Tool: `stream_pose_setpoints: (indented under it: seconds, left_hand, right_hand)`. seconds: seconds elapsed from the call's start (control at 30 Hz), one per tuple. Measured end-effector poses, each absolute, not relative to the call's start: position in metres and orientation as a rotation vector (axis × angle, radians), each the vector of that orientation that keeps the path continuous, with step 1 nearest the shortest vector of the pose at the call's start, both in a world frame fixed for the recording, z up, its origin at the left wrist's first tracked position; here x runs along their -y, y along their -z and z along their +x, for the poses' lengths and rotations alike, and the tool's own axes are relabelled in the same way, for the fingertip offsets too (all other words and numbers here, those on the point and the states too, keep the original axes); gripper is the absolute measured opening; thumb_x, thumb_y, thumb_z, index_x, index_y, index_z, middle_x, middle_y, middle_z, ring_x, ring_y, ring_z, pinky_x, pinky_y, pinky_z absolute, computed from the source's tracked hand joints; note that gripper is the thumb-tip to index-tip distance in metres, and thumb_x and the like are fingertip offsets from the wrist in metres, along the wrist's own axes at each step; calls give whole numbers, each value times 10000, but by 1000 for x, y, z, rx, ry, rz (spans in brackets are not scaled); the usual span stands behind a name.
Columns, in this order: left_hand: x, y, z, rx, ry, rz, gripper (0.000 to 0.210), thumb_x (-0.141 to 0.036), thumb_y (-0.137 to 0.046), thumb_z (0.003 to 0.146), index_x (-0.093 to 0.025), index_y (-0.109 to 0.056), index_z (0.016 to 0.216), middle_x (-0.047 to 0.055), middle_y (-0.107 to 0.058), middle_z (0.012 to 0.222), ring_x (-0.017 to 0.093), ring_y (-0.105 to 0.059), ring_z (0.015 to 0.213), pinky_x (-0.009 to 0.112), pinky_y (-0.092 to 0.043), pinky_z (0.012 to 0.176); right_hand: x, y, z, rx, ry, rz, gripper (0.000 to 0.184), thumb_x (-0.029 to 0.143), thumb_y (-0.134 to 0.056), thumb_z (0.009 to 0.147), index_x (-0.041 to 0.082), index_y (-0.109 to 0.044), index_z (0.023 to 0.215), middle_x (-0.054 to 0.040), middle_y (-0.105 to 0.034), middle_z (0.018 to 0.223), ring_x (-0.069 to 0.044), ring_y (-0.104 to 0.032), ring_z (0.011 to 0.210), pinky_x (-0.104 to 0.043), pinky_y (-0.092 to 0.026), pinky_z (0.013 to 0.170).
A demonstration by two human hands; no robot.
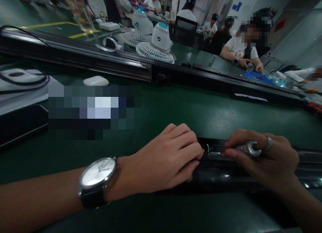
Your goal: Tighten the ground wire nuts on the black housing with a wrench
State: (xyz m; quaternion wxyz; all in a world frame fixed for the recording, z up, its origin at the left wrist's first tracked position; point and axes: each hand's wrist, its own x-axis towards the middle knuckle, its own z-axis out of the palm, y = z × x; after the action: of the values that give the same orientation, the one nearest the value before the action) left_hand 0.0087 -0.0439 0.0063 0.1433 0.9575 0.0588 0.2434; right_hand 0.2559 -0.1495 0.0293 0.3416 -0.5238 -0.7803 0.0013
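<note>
My right hand (266,159) is closed around an open-end wrench (253,149). The wrench's bright jaw sticks out between thumb and fingers, just above a long black metal rail (216,177). This rail lies lengthwise on the green tabletop and runs off to the right edge. At its left end, my left hand (173,156) is closed over the rail, with the fingers bent and held together. What the left fingertips touch is hidden. Small shiny fittings (210,148) show on the rail between both hands.
Behind the hands, a long black bar (226,80) crosses the green table (176,107). Two white fans (161,38) stand beyond it. On the left are a white earbud case (96,80) and a dark phone (22,124). A person (241,48) sits across the table.
</note>
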Motion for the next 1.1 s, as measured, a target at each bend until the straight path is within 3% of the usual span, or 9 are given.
stream_pose_setpoints:
  seconds: [0.23,0.37,0.5,0.63,0.8,1.1]
  left_hand:
    - [43,-5,9,-160,-701,2754,99,-230,-530,997,-198,-623,991,50,-646,1014,208,-531,982,339,-406,840]
    - [44,-5,8,-180,-730,2729,87,-237,-543,992,-199,-621,983,49,-651,1014,206,-539,986,339,-415,849]
    - [45,-6,7,-180,-755,2697,101,-248,-533,1006,-197,-620,1013,53,-665,1036,211,-546,1004,351,-422,872]
    - [44,-5,8,-188,-731,2690,104,-250,-530,1011,-199,-620,1023,49,-667,1023,208,-551,998,349,-425,867]
    - [44,-5,8,-182,-743,2703,86,-222,-538,1001,-197,-620,1005,50,-666,1039,201,-554,998,343,-427,865]
    - [43,-4,8,-205,-737,2635,90,-220,-531,1006,-196,-618,1005,43,-670,1008,202,-549,991,340,-423,868]
  right_hand:
    - [146,-29,253,2060,-28,-1358,85,298,-739,923,236,-681,927,13,-730,730,-129,-653,553,-257,-463,498]
    - [142,-33,258,2210,-163,-1175,14,203,-654,965,201,-667,963,-16,-728,777,-158,-676,671,-306,-522,626]
    - [143,-35,265,2278,-244,-970,118,124,-650,928,202,-661,1016,-35,-743,856,-197,-694,777,-392,-560,747]
    - [148,-32,267,2099,-217,-1147,131,121,-657,918,234,-676,983,-10,-723,803,-184,-693,716,-342,-552,652]
    - [153,-27,264,1945,-30,-1411,81,277,-778,880,267,-719,934,26,-751,743,-151,-701,576,-266,-495,494]
    - [151,-27,257,1987,30,-1421,144,406,-786,889,290,-702,903,57,-731,685,-123,-647,494,-267,-454,467]
